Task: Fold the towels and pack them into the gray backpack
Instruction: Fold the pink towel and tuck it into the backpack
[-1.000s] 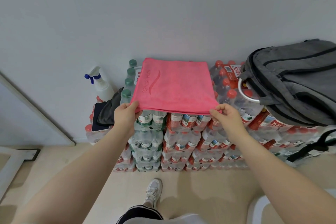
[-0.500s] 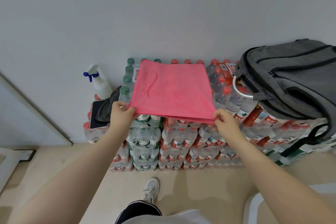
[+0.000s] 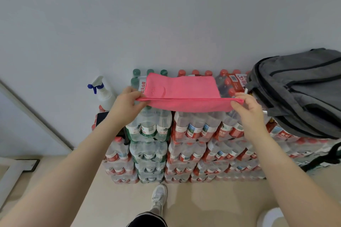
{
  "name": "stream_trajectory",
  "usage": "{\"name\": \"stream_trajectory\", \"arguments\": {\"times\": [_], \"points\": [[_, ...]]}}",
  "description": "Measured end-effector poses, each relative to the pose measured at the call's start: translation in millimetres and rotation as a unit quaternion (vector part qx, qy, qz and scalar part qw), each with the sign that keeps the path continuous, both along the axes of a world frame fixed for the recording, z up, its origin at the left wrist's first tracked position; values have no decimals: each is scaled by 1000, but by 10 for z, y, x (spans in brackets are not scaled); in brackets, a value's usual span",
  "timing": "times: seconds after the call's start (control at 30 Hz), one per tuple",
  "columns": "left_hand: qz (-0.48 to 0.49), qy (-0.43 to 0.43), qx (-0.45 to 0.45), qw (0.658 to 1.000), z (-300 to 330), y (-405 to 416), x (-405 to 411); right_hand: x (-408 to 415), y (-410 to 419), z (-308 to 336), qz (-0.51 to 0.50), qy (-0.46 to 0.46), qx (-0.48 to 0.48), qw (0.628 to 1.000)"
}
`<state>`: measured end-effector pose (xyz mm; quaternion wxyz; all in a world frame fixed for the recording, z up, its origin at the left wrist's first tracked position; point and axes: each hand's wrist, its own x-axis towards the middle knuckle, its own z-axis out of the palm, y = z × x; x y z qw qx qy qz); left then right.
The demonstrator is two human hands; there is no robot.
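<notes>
Both hands (image 3: 127, 104) (image 3: 248, 106) at opposite corners of pink towel (image 3: 181, 92).

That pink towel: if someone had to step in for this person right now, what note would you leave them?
Left hand: pinching the pink towel at its near left corner.
Right hand: pinching the near right corner.
The towel is partly folded, its near edge lifted above the stacked water bottle packs, its far part lying on them.
The gray backpack lies to the right on the packs.
Left to do: finish the fold, put the towel in the backpack.
</notes>
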<state>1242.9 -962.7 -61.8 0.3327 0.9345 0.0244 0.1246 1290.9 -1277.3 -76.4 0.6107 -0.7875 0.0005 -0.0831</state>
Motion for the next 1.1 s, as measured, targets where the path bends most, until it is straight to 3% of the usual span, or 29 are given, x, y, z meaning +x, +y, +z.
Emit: {"name": "stream_trajectory", "arguments": {"times": [0.13,0.27,0.37,0.47,0.67,0.97,1.1], "points": [[-55,59,-256,963,40,103,340,314,83,58,23,29,70,997],[-39,80,-366,926,97,127,777,771,191,83,-12,61,61,996],[23,68,-269,961,88,148,1194,1162,274,79,-24,59,2,998],[23,101,-154,983,33,167,1566,1527,364,11,-43,72,-49,995],[-17,184,57,981,-184,175,1921,1872,452,-227,-10,179,-209,961],[3,172,58,983,-258,276,2114,1991,473,-278,-35,94,-282,954],[47,182,92,978,-301,233,2133,2053,504,-321,-27,103,-342,934]]}}
